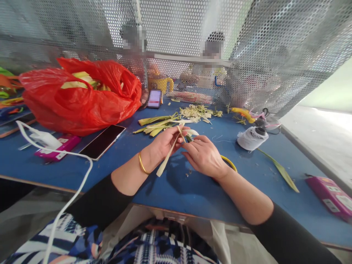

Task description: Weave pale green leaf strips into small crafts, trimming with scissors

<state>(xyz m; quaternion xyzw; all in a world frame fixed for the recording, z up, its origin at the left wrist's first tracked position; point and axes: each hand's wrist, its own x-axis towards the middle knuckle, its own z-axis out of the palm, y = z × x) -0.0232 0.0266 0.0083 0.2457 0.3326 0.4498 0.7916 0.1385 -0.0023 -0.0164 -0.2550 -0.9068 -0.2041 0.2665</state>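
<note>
Above the blue table, my left hand (164, 142) is closed on a pale strip of what looks like corn husk (164, 165), whose wide end hangs down toward me. My right hand (204, 156) meets it from the right, fingertips pinched on the crossing strips. A green piece shows between the hands; its full shape is hidden by the fingers. Just beyond lie several longer husk strips (156, 126) and a heap of pale green shreds (196, 112). Part of a curved yellow thing (229, 162) shows behind my right wrist.
A red plastic bag (82, 106) of husks stands at the left, near a black phone (103, 141) and a white cable (85, 176). To the right are a white thread spool (252, 138), a single leaf (283, 171) and a purple box (330, 196). A perforated metal screen (181, 33) borders the back; people sit beyond.
</note>
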